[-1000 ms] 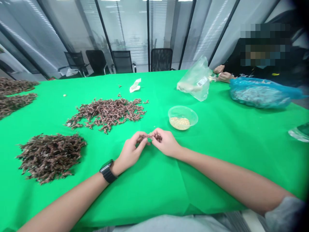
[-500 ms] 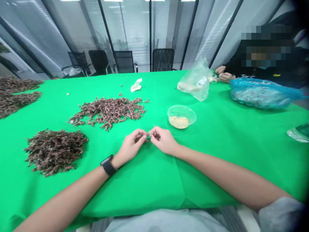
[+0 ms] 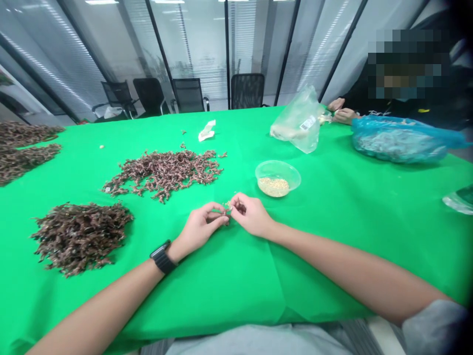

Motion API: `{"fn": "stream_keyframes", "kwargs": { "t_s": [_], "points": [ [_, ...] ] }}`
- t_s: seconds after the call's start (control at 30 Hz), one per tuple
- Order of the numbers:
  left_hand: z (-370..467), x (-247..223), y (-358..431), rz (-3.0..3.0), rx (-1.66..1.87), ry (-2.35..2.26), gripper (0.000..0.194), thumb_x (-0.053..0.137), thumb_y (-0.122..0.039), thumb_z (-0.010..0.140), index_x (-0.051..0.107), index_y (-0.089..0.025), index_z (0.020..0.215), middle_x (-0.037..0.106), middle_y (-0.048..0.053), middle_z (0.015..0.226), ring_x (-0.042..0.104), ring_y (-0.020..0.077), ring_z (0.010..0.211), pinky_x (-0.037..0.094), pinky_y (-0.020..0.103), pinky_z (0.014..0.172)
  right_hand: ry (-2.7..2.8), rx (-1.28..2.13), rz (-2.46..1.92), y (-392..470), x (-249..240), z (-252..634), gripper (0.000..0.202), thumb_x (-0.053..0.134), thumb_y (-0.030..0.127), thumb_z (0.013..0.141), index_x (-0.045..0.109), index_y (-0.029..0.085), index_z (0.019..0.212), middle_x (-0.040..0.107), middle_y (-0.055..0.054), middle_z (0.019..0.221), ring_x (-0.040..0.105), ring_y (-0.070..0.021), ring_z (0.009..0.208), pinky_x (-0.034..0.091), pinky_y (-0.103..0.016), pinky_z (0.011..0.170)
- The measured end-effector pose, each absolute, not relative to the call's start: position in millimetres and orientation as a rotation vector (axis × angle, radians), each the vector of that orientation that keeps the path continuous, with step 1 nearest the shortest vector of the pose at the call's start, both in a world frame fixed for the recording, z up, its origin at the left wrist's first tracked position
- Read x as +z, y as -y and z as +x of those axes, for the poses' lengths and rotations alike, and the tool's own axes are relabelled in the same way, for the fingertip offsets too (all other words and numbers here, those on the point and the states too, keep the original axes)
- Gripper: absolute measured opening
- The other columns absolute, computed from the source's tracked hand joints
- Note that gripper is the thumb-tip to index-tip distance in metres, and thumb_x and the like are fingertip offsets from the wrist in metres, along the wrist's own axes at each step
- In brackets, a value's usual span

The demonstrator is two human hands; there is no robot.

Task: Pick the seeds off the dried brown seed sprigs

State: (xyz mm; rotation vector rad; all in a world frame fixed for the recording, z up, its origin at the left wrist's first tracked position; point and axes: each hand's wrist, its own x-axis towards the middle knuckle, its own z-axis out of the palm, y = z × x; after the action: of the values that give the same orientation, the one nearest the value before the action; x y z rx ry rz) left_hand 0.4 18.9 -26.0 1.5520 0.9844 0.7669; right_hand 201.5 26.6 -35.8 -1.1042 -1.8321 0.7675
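Observation:
My left hand (image 3: 201, 224), with a dark watch (image 3: 163, 257) at the wrist, pinches a small brown dried piece (image 3: 226, 222) between thumb and fingers. Close against it, my right hand (image 3: 252, 215) is closed in a pinch. Tiny pale yellowish bits (image 3: 227, 203) show at its fingertips; whether it grips them or something else is too small to tell. Just beyond my right hand stands a clear plastic bowl (image 3: 293, 180) with pale tan granules (image 3: 274, 187) at the bottom. A loose spread of reddish-brown dried pieces (image 3: 168, 170) lies past my left hand.
A darker heap of dried pieces (image 3: 83, 236) sits left, with more piles (image 3: 25, 153) at the far left edge. Beyond the bowl lie a clear plastic bag (image 3: 301, 125) and a full blue bag (image 3: 402, 140). A person's hands (image 3: 343, 112) work at the far right of the green-covered table (image 3: 351, 197).
My hands have drawn slightly apart, the left one moving a little lower with the brown piece. Pale bits now show more plainly between them. The view has shifted slightly.

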Motion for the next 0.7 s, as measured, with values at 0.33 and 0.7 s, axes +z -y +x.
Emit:
{"fn": "stream_keyframes", "kwargs": {
  "t_s": [0.33, 0.7],
  "points": [
    [7, -23, -21, 1.205, 0.879, -0.906, 0.041, 0.077, -0.043, 0.081, 0.053, -0.016, 0.101, 0.078, 0.005, 0.085, 0.074, 0.0163, 0.080, 0.058, 0.033, 0.086, 1.891, 0.703, -1.025, -15, -30, 197, 0.004, 0.055, 0.021, 0.091, 0.055, 0.020, 0.087, 0.057, 0.003, 0.069, 0.052, -0.0111, 0.059, 0.040, -0.024, 0.060],
    [9, -24, -14, 1.232, 0.879, -0.870, 0.034, 0.074, -0.038, 0.084, 0.052, -0.018, 0.100, 0.078, 0.005, 0.086, 0.074, 0.0164, 0.082, 0.056, 0.031, 0.085, 1.954, 0.676, -0.997, -12, -33, 197, 0.005, 0.054, 0.023, 0.093, 0.055, 0.021, 0.088, 0.059, 0.002, 0.073, 0.054, -0.0124, 0.063, 0.043, -0.025, 0.063]
  ]
}}
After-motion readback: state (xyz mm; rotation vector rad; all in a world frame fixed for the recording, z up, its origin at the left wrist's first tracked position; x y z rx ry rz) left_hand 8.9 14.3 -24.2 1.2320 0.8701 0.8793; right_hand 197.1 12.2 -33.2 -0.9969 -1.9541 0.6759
